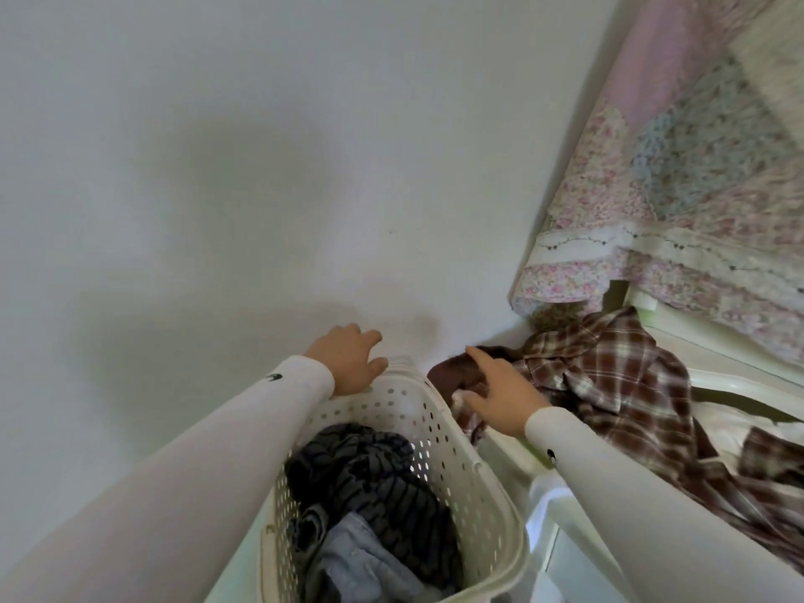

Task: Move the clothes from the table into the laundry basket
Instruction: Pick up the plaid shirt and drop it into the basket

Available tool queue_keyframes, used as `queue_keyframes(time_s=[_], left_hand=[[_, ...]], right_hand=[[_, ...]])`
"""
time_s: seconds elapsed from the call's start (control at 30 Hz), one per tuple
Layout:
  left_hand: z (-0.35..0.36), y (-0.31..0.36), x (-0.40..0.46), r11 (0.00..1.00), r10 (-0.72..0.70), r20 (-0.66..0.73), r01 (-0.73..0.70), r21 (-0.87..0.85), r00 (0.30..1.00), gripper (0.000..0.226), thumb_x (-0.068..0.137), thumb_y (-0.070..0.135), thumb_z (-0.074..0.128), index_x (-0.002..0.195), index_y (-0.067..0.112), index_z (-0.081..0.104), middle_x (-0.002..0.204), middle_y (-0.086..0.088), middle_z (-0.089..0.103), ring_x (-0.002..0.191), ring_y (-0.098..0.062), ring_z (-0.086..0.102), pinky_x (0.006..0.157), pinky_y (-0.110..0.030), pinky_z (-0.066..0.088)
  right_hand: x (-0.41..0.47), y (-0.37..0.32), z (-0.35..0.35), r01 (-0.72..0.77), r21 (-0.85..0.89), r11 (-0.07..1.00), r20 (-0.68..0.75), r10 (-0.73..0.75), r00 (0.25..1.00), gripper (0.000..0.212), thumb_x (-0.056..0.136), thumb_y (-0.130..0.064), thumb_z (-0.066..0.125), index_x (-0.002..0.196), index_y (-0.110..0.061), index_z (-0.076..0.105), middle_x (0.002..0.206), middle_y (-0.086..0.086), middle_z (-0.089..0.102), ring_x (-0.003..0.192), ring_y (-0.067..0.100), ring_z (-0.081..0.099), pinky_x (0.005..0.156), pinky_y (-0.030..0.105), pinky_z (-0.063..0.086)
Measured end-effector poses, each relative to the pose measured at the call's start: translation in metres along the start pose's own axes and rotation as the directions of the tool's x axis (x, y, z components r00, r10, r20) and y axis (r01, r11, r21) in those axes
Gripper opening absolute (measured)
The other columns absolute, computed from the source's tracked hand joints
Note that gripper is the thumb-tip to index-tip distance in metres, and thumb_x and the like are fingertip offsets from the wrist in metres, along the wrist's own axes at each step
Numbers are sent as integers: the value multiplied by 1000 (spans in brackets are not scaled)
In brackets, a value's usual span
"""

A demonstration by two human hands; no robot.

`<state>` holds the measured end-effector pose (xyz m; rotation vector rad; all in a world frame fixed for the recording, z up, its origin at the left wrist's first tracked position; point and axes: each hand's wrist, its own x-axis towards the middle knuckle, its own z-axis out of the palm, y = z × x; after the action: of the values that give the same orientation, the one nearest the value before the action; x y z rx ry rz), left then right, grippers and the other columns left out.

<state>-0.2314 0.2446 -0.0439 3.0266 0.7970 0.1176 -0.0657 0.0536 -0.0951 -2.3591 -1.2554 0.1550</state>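
My left hand (348,359) rests relaxed on the far rim of the white perforated plastic laundry basket (439,433). My right hand (500,391), fingers spread and holding nothing, touches the brown plaid shirt (618,380), which trails rightward and nearer across the cream worktop (739,385), so the right hand is closer.

No words or numbers could be read anywhere. The only marks were a small dark logo on the left sleeve (273,377) and another on the right sleeve (551,453) (both too small to identify as any brand).
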Motion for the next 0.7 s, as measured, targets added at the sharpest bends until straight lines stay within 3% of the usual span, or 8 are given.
queue_keyframes(time_s=[0.17,0.37,0.5,0.6,0.7], left_hand=[[-14,47,-3,996,84,-130,-84,4,988,59,99,51,34,150,21,32,148,-12,39,134,-32,39,108,-44,36],[-24,107,-7,982,185,-202,-191,-11,962,60,101,50,32,151,18,29,148,-14,39,135,-33,37,110,-42,33],[-24,147,-8,964,256,-199,-264,-15,946,60,100,51,31,151,18,29,148,-15,39,134,-34,37,109,-42,34],[-23,180,-10,945,317,-185,-327,-26,930,59,100,50,31,150,19,29,148,-14,39,133,-34,38,108,-41,35],[-19,213,-11,920,377,-163,-390,-50,912,59,100,52,30,151,20,29,148,-13,39,132,-33,39,106,-41,36]], right_hand=[[-40,30,-37,-67,-12,998,-89,65,994,72,96,-38,53,156,-30,15,154,10,33,124,27,52,103,37,43],[-98,70,-77,-162,-52,985,-168,152,974,76,96,-40,53,157,-33,7,159,8,26,140,28,39,111,37,35],[-136,95,-103,-241,-104,965,-218,214,952,73,97,-42,51,156,-35,9,157,11,27,134,31,45,106,38,40],[-168,115,-122,-301,-121,946,-243,266,933,73,97,-41,50,156,-36,9,151,10,33,117,30,56,95,38,48],[-199,136,-138,-364,-112,925,-280,322,904,71,96,-41,50,156,-34,12,150,8,33,116,28,57,101,40,46]])
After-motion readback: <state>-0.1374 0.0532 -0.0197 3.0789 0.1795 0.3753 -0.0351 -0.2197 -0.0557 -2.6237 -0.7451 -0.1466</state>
